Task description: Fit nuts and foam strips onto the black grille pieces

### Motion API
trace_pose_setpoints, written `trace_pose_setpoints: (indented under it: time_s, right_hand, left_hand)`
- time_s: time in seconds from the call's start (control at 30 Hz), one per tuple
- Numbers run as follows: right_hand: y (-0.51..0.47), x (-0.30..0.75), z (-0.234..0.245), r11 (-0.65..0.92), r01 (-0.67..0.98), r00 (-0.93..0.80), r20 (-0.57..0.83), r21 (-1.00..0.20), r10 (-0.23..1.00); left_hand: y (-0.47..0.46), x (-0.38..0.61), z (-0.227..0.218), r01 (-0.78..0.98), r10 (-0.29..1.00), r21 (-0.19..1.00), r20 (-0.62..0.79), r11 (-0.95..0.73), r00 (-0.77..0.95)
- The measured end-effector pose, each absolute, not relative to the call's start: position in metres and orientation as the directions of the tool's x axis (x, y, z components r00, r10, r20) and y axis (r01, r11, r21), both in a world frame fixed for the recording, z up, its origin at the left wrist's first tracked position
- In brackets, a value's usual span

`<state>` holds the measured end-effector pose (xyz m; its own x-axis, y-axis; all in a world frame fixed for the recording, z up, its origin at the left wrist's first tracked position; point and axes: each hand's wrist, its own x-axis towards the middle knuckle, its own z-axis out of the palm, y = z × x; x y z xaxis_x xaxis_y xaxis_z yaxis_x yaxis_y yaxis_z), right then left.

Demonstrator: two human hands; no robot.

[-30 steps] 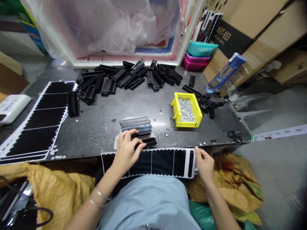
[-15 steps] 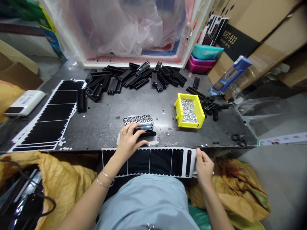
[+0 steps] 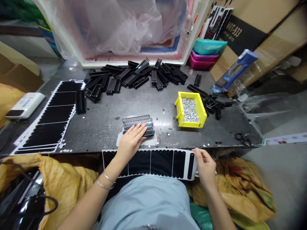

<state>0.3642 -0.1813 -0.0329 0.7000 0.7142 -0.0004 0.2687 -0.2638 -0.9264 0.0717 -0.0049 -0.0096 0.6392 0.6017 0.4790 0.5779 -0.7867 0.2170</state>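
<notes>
Right hand: my right hand [image 3: 206, 164] is nearest me, off the table's front edge, thumb and fingertips pinched on the right end of the sticker sheet [image 3: 160, 163].
Sticker sheet: a long white backing with black oblong pads, lying crosswise over my lap, its upper edge just against the table [image 3: 103, 121].
Left hand: my left hand [image 3: 130, 142] lies palm down, fingers straight and close together, gripping nothing; the fingertips press on the stack of grille parts [image 3: 141, 120].
Stack of grille parts: near the front edge at the middle of the table, on a white scrap; a perforated piece shows at the far side, grey and black bars under my fingers.
Right of the stack: a yellow bin [image 3: 178, 110] of small silver screws [image 3: 189, 109]; scissors [image 3: 242, 137] by the right corner.
Left side: more pad sheets [image 3: 51, 123] lie flat.
Far edge: a loose pile of black parts [image 3: 134, 76], a tilted water bottle [image 3: 233, 72] to its right.
</notes>
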Motion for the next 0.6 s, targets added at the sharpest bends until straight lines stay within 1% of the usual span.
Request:
trace_pose_setpoints:
  time_s: [0.03, 0.1, 0.17, 0.23, 0.3, 0.37, 0.4, 0.47, 0.53, 0.6]
  right_hand:
    - [-0.180, 0.361, -0.024, -0.227, 0.297, 0.660, 0.028, -0.927, 0.751]
    - [-0.174, 0.352, -0.005, -0.112, 0.376, 0.542, 0.121, -0.920, 0.832]
    - [-0.163, 0.343, 0.011, 0.052, 0.434, 0.393, 0.241, -0.899, 0.888]
    - [-0.149, 0.335, 0.021, 0.182, 0.429, 0.311, 0.334, -0.885, 0.890]
    - [-0.136, 0.332, 0.025, 0.231, 0.412, 0.316, 0.376, -0.881, 0.871]
    - [-0.130, 0.335, 0.025, 0.226, 0.420, 0.387, 0.399, -0.879, 0.831]
    - [-0.130, 0.339, 0.025, 0.215, 0.430, 0.444, 0.413, -0.877, 0.796]
    - [-0.138, 0.351, 0.023, 0.153, 0.451, 0.552, 0.409, -0.879, 0.727]
    - [-0.152, 0.363, 0.019, 0.014, 0.477, 0.600, 0.338, -0.879, 0.725]
    - [-0.169, 0.370, 0.013, -0.143, 0.488, 0.566, 0.188, -0.861, 0.802]
  left_hand:
    - [-0.008, 0.074, -0.006, 0.566, 0.610, 0.258, 0.494, -0.783, 0.620]
    - [-0.020, 0.085, 0.006, 0.517, 0.643, 0.383, 0.500, -0.765, 0.580]
    - [-0.034, 0.107, 0.018, 0.411, 0.666, 0.544, 0.442, -0.732, 0.601]
    - [-0.049, 0.134, 0.024, 0.262, 0.599, 0.665, 0.345, -0.699, 0.723]
    - [-0.058, 0.157, 0.022, 0.190, 0.501, 0.711, 0.255, -0.677, 0.827]
    - [-0.062, 0.169, 0.014, 0.210, 0.464, 0.701, 0.192, -0.682, 0.865]
    - [-0.063, 0.169, 0.010, 0.234, 0.475, 0.690, 0.179, -0.685, 0.862]
    - [-0.063, 0.158, 0.004, 0.264, 0.523, 0.687, 0.198, -0.677, 0.829]
    - [-0.066, 0.138, 0.003, 0.286, 0.583, 0.696, 0.233, -0.659, 0.778]
    - [-0.073, 0.115, 0.007, 0.325, 0.625, 0.682, 0.247, -0.655, 0.740]
